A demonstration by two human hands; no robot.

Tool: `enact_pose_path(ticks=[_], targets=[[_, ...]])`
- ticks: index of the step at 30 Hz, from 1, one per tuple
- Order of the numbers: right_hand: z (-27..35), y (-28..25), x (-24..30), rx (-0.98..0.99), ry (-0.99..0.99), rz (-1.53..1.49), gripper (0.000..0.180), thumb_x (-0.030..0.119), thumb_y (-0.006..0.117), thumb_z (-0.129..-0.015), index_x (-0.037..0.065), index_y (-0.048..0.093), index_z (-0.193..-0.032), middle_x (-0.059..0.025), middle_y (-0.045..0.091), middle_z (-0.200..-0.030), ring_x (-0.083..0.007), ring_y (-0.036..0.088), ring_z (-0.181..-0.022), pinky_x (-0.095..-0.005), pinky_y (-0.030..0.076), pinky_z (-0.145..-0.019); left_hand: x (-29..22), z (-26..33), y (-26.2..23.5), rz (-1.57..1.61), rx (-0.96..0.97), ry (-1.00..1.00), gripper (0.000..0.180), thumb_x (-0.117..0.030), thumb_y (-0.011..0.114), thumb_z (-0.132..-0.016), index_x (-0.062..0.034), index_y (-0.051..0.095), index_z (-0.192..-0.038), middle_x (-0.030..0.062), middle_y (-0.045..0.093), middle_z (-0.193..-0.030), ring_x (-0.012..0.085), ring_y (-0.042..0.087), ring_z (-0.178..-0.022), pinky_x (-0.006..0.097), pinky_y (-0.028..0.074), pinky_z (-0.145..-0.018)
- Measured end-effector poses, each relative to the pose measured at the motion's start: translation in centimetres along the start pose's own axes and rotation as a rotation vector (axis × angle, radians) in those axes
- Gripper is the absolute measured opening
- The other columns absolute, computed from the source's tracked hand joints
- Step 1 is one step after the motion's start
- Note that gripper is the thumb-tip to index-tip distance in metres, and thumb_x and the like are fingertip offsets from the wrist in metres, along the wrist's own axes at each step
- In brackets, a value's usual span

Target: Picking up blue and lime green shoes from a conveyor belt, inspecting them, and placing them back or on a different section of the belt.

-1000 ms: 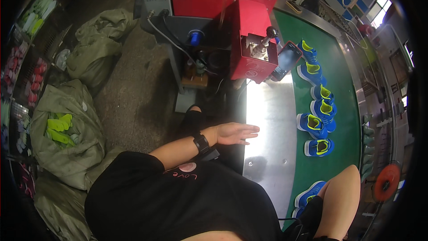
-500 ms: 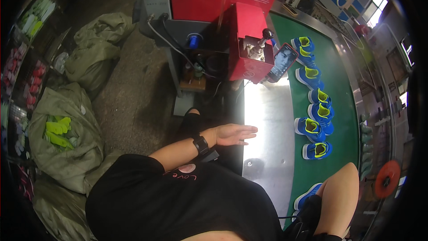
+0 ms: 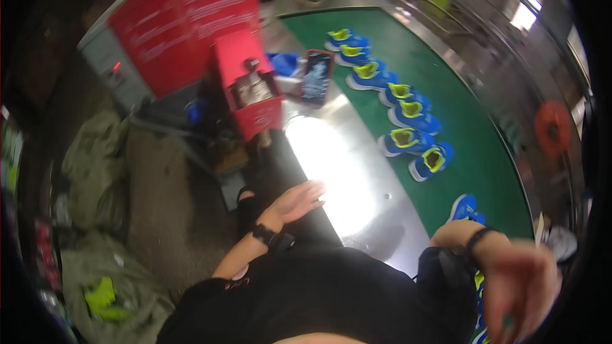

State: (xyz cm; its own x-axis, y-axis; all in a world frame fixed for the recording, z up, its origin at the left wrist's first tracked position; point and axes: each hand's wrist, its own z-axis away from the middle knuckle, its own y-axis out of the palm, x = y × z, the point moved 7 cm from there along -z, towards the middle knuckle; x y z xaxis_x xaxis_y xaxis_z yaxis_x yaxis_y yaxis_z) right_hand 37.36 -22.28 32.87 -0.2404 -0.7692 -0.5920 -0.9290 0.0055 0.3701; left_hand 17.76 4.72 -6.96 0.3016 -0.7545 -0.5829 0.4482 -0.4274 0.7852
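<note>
The left hand (image 3: 296,201) has a wide grip by the table (image 3: 376,210). The right hand (image 3: 521,280) is blurry near blue shoes (image 3: 463,206); I can't tell its grip.

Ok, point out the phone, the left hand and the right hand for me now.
Phone (image 3: 316,78): head view, on the middle of its screen.
Left hand (image 3: 296,202): head view, on the middle of the hand.
Right hand (image 3: 521,280): head view, on the middle of the blurred hand.
</note>
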Motion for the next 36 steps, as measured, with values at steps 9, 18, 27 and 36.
enact_pose_path(ticks=[9,18,27,36], targets=[[33.2,-14.0,-11.4,1.426,1.478,1.145,0.042,0.03,0.067,-0.087,0.002,0.057,-0.117,-0.0183,0.064,-0.109,-0.0345,0.063,-0.104,-0.0447,0.052,-0.083,-6.6,-1.6,1.0,-0.459,-0.118,-0.011,0.047,-0.029,0.052,-0.099,0.0,0.048,-0.135,0.014,0.047,-0.142,0.0277,0.041,-0.135,0.039,0.036,-0.107],[35.6,-23.8,-6.0,1.61,1.634,1.636,0.037,0.035,0.066,-0.085,0.005,0.059,-0.106,-0.016,0.069,-0.096,-0.0372,0.067,-0.088,-0.0484,0.053,-0.076,-2.8,-2.0,6.3,-1.987,-0.035,0.489,0.052,-0.031,0.059,-0.092,-0.0014,0.049,-0.134,0.0203,0.042,-0.144,0.0348,0.033,-0.139,0.052,0.024,-0.113],[31.9,-26.6,-3.2,1.753,1.344,1.707,0.031,0.032,0.073,-0.079,0.009,0.066,-0.099,-0.0085,0.07,-0.092,-0.0305,0.059,-0.097,-0.046,0.044,-0.078,-1.5,-2.0,4.5,-2.056,-0.064,0.421,0.058,-0.036,0.055,-0.094,-0.0018,0.044,-0.138,0.0161,0.037,-0.149,0.0337,0.027,-0.142,0.06,0.016,-0.113],[26.8,-28.3,0.6,1.561,1.611,1.266,0.036,0.022,0.073,-0.079,0.005,0.062,-0.108,-0.0175,0.061,-0.105,-0.0362,0.056,-0.101,-0.044,0.046,-0.087,-2.1,-1.0,5.0,-1.989,-0.063,0.537,0.058,-0.038,0.053,-0.095,-0.0041,0.042,-0.141,0.0131,0.034,-0.152,0.0323,0.024,-0.143,0.058,0.015,-0.114]])
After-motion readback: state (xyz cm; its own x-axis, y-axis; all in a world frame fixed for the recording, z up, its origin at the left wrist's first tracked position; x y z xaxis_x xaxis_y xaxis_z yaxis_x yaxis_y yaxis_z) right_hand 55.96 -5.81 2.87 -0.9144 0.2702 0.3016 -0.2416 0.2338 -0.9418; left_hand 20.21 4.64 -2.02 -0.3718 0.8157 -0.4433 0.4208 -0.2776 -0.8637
